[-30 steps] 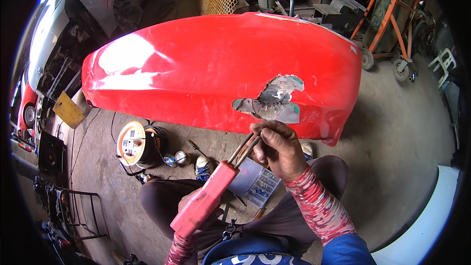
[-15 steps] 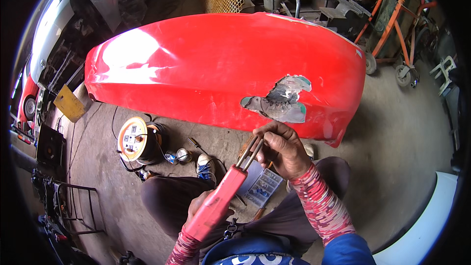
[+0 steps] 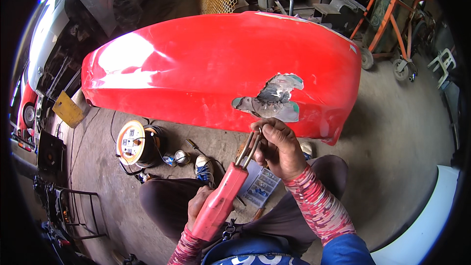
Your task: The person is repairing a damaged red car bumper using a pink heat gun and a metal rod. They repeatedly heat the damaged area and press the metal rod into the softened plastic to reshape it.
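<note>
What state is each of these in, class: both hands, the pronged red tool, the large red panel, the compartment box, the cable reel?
Red tool: held, prongs pointing away from the person
Left hand: closed around the tool
Right hand: fingers bent at the prong tips; grip unclear
Red panel: damaged, ragged patch
Compartment box: open
Cable reel: wound

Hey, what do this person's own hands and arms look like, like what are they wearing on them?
No glove shows on the left hand or the right hand. Both forearms wear close-fitting patterned sleeves in red, pink and whitish patches. Above the right one shows a plain blue sleeve.
</note>
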The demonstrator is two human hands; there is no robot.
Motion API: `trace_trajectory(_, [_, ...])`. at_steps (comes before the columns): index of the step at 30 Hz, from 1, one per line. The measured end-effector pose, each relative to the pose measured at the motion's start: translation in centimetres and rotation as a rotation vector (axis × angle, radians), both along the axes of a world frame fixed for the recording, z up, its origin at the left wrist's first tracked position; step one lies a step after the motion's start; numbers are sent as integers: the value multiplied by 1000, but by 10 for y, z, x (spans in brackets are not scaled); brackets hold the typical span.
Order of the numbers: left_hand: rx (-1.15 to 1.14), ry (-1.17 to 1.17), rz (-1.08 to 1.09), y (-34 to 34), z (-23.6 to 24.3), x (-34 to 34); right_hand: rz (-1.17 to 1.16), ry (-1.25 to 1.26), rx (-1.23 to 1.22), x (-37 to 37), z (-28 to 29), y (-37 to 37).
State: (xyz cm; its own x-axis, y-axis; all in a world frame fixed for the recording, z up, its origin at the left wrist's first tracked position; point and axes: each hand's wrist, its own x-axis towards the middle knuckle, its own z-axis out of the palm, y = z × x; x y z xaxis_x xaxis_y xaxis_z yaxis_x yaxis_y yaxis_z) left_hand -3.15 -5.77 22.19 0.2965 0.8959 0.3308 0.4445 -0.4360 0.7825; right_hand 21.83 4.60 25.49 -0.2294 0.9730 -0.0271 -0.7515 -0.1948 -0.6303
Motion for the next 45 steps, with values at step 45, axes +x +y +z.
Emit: trace_trajectory(45, [298,285,132,53,-20,9,-81,-70,-138,-8,-13,10])
